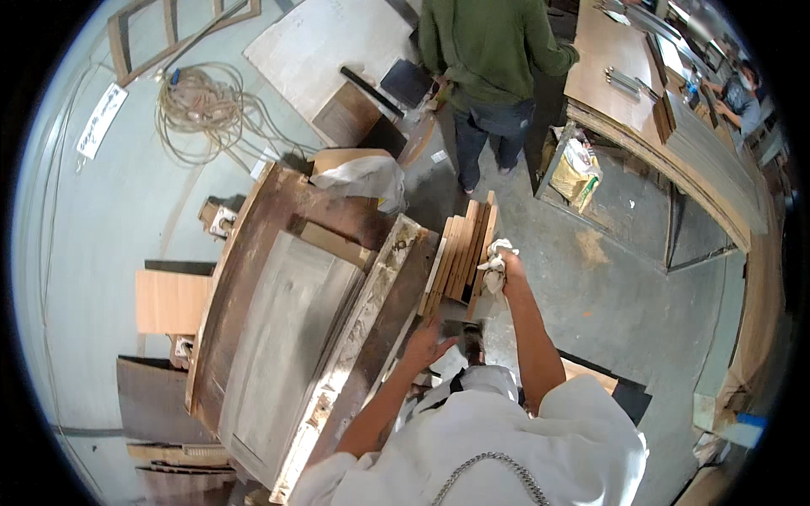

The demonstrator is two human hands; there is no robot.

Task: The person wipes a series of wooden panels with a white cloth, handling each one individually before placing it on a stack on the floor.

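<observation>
A stack of narrow wooden strips [454,257] stands ahead of me, beside the workbench's right edge. My right hand [511,268] is closed around a crumpled white cloth [495,263], which lies against the rightmost strip. By the near end of the stack is my left hand [424,344], its thumb spread away from the fingers and nothing visible in its grasp. Whether its fingertips touch the strips is hard to tell. Grey panels [283,337] lie piled on the brown workbench [221,337] to my left.
A person in a green top [489,51] stands beyond the strips, back turned. At far right, a large table [607,84] carries boards, with a yellow-white sack [578,173] beneath. A coiled hose [198,105] hangs on the left wall. White plastic [363,179] lies at the bench's far end.
</observation>
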